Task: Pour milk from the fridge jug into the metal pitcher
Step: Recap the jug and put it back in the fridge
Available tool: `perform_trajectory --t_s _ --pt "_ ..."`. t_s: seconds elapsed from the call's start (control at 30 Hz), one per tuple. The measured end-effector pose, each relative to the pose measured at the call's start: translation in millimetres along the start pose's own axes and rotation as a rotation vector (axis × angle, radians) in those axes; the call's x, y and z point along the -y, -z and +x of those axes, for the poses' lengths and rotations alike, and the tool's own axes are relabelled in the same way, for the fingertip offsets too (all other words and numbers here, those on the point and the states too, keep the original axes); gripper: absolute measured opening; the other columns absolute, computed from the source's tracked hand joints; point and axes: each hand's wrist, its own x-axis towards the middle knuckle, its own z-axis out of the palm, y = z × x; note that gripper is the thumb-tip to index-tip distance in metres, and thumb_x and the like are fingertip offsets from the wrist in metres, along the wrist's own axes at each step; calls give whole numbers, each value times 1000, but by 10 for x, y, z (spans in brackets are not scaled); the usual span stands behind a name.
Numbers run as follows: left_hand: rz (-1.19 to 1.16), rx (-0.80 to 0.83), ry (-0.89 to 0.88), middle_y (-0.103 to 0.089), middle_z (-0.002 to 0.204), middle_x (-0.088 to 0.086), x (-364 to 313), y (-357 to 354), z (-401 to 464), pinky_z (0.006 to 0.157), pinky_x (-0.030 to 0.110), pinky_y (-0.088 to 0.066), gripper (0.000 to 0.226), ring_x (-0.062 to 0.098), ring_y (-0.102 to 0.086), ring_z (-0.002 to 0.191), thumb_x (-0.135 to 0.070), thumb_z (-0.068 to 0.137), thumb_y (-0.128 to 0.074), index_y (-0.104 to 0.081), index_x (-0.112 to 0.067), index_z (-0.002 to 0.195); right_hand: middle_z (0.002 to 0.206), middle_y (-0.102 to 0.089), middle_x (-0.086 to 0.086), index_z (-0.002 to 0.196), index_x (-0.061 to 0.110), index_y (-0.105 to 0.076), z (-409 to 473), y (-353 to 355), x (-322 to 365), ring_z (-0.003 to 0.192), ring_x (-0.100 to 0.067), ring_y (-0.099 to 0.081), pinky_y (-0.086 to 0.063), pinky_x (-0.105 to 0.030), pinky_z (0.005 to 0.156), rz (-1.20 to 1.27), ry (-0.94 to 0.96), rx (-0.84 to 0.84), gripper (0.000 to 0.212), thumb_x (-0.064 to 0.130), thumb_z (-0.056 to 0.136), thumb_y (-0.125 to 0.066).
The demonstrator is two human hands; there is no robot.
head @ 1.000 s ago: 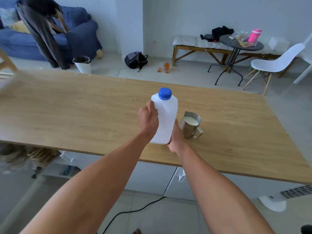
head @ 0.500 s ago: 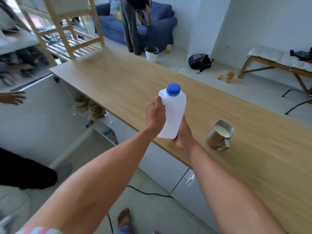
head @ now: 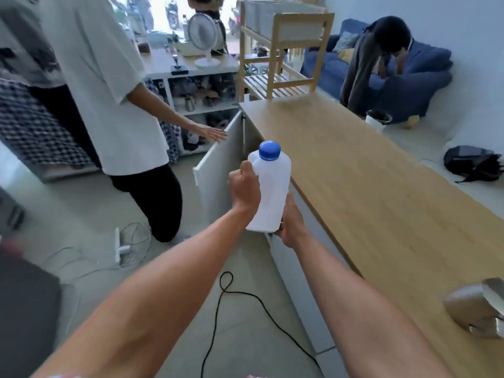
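the milk jug (head: pixel 268 193), white with its blue cap (head: pixel 269 150) on, is upright in the air beside the long edge of the wooden surface (head: pixel 381 203), over the floor rather than over the wood. the left hand (head: pixel 244 189) has its grip closed round the jug's handle side, and the right hand (head: pixel 291 222) cups the base from below. the metal pitcher (head: pixel 476 305) stands on the surface at the far right edge of view, well apart from the jug and blurred. ahead of the jug a white cabinet door (head: pixel 219 166) stands open, with another person's hand (head: pixel 211 133) on its top edge; that person in a white shirt (head: pixel 109 77) kneels just left of it. a black cable (head: pixel 245 304) loops across the floor below the arms, and a power strip (head: pixel 120 246) lies further left.
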Motion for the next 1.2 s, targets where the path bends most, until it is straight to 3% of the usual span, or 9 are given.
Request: perform_trajectory --t_s 0.17,0.27,0.37,0.43,0.57,0.73,0.9,1.07,1.2 --pt "-30 -212 -54 -46 47 -4 -128 1196 314 57 31 -35 42 18 -41 51 -38 83 -39 -41 -20 45 118 -79 -7 117 27 -75 -79 -1307 -240 102 -31 -77 -59 -57 96 -19 -57 108 68 82 79 -60" --pt "-7 -330 -58 -44 45 -6 -213 1988 442 57 33 -34 44 21 -38 52 -36 81 -39 -41 -18 41 116 -79 -4 121 25 -70 -376 -2113 -381 98 -26 -77 -64 -43 80 -60 -109 223 63 76 89 -52" --pt "10 -434 -73 -44 46 -6 -284 2772 482 56 32 -34 42 21 -38 51 -35 83 -39 -39 -20 43 120 -78 -6 123 23 -71 -595 -2868 -598 94 -27 -77 -62 -40 70 -109 -127 293 74 81 77 -60" --pt "31 -506 -93 -47 50 -2 -316 3241 472 54 32 -34 40 21 -40 52 -35 85 -39 -40 -18 49 113 -80 -2 117 26 -72 -730 -3319 -753 96 -25 -77 -64 -43 78 -154 -120 336 63 77 84 -56" --pt "68 -689 -117 -50 53 0 -360 4186 376 52 30 -32 44 19 -42 51 -28 95 -40 -43 -16 52 113 -79 -2 124 24 -70 -1262 -4157 -1034 98 -24 -77 -62 -47 92 -251 -156 487 68 78 88 -51" --pt "50 -884 -88 -40 42 -7 -410 5231 189 54 31 -29 50 18 -34 48 -30 90 -41 -37 -19 41 113 -74 -3 122 22 -66 -1763 -5012 -1393 92 -21 -74 -63 -34 68 -388 -189 659 61 72 100 -40" --pt "53 -1075 -91 -41 49 -3 -399 6013 -24 51 30 -28 46 17 -35 48 -33 92 -40 -35 -18 48 110 -76 -2 110 30 -67 -2145 -5681 -1773 99 -21 -73 -61 -45 93 -498 -209 841 52 73 99 -40" --pt "34 -1189 -108 -47 47 -7 -357 6595 -194 48 19 -34 45 5 -46 43 -26 103 -38 -36 -16 58 99 -80 -6 115 22 -67 -2405 -6259 -2052 77 -20 -80 -65 -37 65 -557 -253 973 56 72 99 -44" --pt "-20 -1360 -101 -43 50 -3 -401 6950 -273 51 26 -31 41 14 -40 47 -30 95 -41 -32 -17 57 112 -79 -10 117 25 -71 -2520 -6770 -2305 94 -34 -79 -62 -58 87 -600 -298 1079 65 78 84 -59"
